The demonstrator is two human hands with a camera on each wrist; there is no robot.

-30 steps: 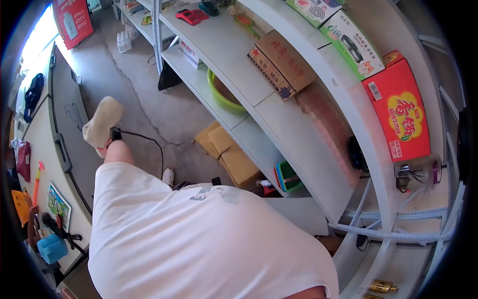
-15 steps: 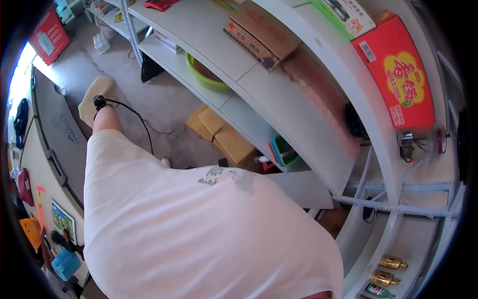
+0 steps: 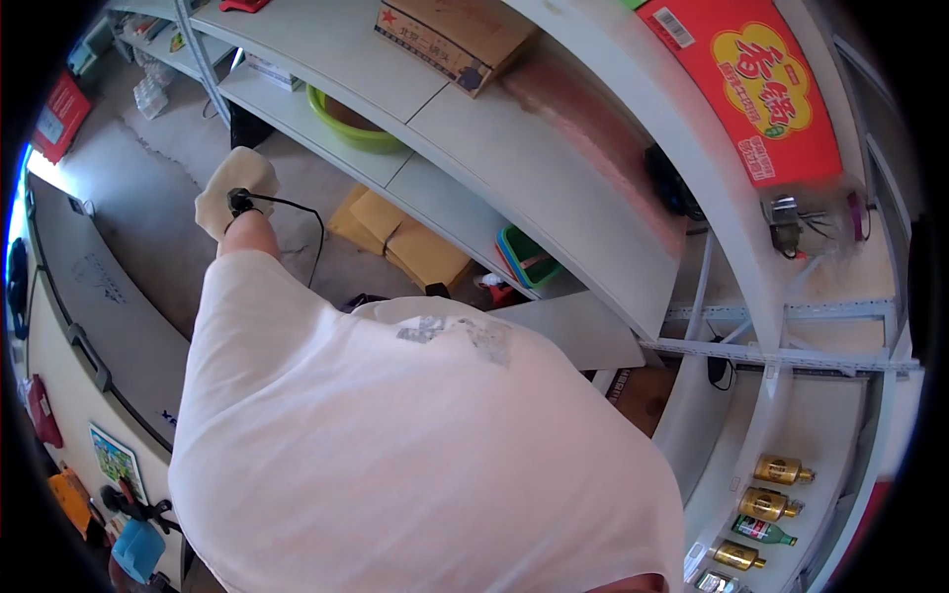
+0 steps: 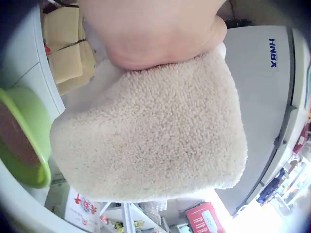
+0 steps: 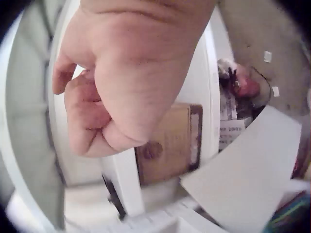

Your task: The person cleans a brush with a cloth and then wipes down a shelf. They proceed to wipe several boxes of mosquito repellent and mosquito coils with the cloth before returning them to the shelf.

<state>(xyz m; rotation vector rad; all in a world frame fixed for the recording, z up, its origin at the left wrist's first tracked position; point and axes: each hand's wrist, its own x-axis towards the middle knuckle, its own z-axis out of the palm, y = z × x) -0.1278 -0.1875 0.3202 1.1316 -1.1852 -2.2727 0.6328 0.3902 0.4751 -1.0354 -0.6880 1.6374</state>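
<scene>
My left hand (image 4: 165, 34) holds a cream fluffy cloth (image 4: 155, 131) out in front, its fingers hidden by the cloth. In the head view, the cloth (image 3: 237, 183) is above the floor, between the grey cabinet front and the shelves. My right hand (image 5: 114, 87) hangs low with loosely curled fingers and nothing visible in them. Nearest to it, in the right wrist view, are a brown carton (image 5: 167, 145) and a white shelf panel. In the head view only a bit of my right arm shows at the bottom edge.
White shelves (image 3: 534, 188) curve along the right, bearing a red box (image 3: 746, 89) and a brown carton (image 3: 455, 35). Below sit a green basin (image 3: 346, 124) and folded cardboard (image 3: 405, 232). Several bottles (image 3: 771, 504) stand lower right. A cable trails from my left wrist.
My view has turned, so the shelves slide left and upward and more bottles show at lower right. The cloth stays in my left hand, now slightly higher and further right in the head view.
</scene>
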